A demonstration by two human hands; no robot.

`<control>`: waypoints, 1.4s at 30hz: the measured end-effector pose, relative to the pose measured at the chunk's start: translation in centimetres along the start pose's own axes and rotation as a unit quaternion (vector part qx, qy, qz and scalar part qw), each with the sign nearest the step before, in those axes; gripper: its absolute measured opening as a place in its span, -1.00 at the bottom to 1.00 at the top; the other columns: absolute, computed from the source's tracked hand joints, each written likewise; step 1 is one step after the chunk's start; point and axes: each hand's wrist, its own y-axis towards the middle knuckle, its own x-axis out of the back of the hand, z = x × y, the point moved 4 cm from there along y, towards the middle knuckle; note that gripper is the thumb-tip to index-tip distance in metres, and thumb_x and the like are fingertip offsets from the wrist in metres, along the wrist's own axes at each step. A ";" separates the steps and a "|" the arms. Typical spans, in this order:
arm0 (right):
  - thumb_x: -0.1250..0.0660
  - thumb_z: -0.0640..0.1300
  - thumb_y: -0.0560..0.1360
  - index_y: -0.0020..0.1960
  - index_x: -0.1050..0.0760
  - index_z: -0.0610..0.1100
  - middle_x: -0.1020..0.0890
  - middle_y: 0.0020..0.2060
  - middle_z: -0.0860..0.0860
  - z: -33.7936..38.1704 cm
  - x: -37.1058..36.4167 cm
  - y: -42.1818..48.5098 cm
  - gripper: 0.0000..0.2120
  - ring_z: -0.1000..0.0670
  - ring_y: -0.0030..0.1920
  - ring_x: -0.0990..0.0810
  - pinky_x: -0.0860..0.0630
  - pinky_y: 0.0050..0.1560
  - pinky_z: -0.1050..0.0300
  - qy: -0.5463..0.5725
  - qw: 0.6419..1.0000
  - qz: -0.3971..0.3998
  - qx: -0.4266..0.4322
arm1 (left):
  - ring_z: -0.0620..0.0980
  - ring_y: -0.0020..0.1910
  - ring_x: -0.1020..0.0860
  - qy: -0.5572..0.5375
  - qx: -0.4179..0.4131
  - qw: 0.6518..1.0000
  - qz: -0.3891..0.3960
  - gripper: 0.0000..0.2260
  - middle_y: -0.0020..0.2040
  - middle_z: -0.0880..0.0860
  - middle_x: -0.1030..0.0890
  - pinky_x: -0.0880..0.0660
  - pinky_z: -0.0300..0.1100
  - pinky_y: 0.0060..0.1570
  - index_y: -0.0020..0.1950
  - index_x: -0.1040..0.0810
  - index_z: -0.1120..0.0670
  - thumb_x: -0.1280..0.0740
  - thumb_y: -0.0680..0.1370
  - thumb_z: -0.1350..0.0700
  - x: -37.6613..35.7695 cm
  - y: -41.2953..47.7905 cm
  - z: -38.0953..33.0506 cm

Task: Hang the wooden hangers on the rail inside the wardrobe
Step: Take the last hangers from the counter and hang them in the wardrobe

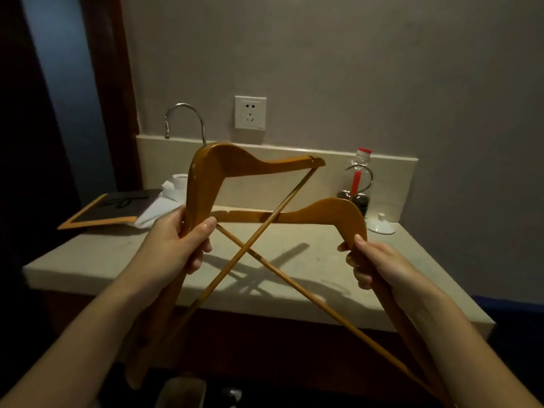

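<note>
Above the stone counter (117, 254), two wooden hangers are held with their crossbars crossed.

Left hand (179, 240) is wrapped around the left hanger (206, 178); right hand (374, 263) is clenched on the right hanger (332, 212). Both look stiff, light and smooth-lacquered (best gripped at the shoulder). On the counter behind them stand a bottle (360, 184), white cloth (164, 204) and a dark folder (112, 210), possibly a menu. No wardrobe shows.

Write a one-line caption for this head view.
Left hand and right hand each hold a wooden hanger, crossed above a counter.
</note>
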 end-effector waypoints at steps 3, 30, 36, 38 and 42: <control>-0.15 0.06 0.55 0.05 -0.54 -0.19 -0.47 -0.35 -0.04 -1.7 -1.5 -1.6 -0.65 0.09 -0.49 -0.40 -0.38 -0.43 0.23 -0.029 0.997 0.062 -0.023 | -0.16 -0.56 -0.45 0.002 0.027 0.999 -0.031 -0.92 -0.44 -0.05 -0.56 -0.42 -0.33 -0.52 -0.07 -0.48 -0.02 -0.24 0.53 0.01 0.9 -4.5 0.5; -0.22 0.03 0.55 -0.11 -0.53 -0.22 -0.45 -0.38 -0.05 -21.4 -40.8 -16.8 -0.69 0.07 -0.50 -0.39 -0.34 -0.47 0.23 -0.242 0.818 0.508 -0.120 | -0.13 -0.52 -0.46 0.037 0.395 0.855 -0.335 -0.93 -0.36 0.05 -0.52 -0.42 -0.30 -0.50 -0.04 -0.47 0.05 -0.29 0.54 0.07 18.5 -46.9 18.8; -0.20 -0.01 0.57 -0.17 -0.47 -0.21 -0.44 -0.38 -0.05 -27.4 -47.6 -21.3 -0.71 0.04 -0.47 -0.41 -0.35 -0.56 0.29 -0.323 0.780 0.521 -0.127 | -0.13 -0.48 -0.45 -0.015 0.496 0.803 -0.331 -0.91 -0.33 0.03 -0.50 -0.43 -0.29 -0.46 -0.03 -0.47 0.07 -0.28 0.56 0.06 19.9 -54.7 24.9; -0.22 0.00 0.56 -0.21 -0.45 -0.19 -0.45 -0.37 -0.05 -29.3 -48.5 -21.9 -0.70 0.03 -0.48 -0.42 -0.35 -0.54 0.25 -0.349 0.769 0.517 -0.139 | -0.09 -0.44 -0.44 -0.039 0.523 0.786 -0.326 -0.85 -0.31 0.04 -0.50 -0.43 -0.26 -0.42 0.03 -0.48 0.11 -0.28 0.56 0.05 19.6 -57.1 26.6; -0.24 0.01 0.54 -0.23 -0.45 -0.19 -0.47 -0.37 -0.07 -32.8 -49.4 -21.9 -0.71 -0.01 -0.45 -0.45 -0.39 -0.44 0.13 -0.395 0.762 0.485 -0.166 | -0.11 -0.44 -0.44 -0.053 0.568 0.755 -0.325 -0.82 -0.30 0.03 -0.50 -0.42 -0.29 -0.44 0.07 -0.50 0.15 -0.28 0.56 0.06 18.3 -61.2 29.7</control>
